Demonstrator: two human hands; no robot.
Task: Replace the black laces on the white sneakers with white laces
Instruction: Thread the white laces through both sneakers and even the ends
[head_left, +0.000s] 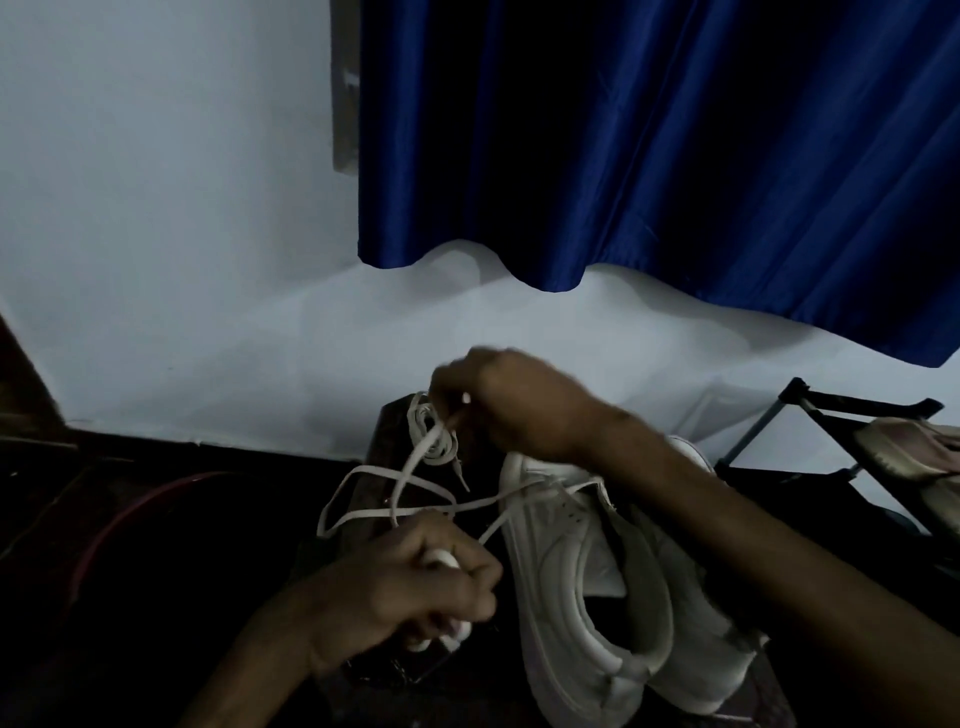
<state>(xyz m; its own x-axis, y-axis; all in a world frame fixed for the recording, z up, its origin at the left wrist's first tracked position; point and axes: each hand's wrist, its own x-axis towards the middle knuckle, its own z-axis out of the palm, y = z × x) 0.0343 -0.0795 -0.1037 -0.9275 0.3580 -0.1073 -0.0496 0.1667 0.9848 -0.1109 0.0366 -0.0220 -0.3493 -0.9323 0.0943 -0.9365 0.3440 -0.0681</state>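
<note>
Head view shows the left grip closed tight on a bunched white lace beside the white sneakers (they lie close together). Farther off, the right grip pinches a lace end, and a blue curtain hangs behind.

The room is dim: a weak, cool light lies on the pale wall, while the floor at lower left sinks almost to black. The blue curtain shows only a faint sheen along its folds and throws a soft shadow under its hem. The right hand is smeared by motion, worst at its fingers; the left hand is softer too, the white sneakers look grey and grainy, and the edges seem to bow slightly.
</note>
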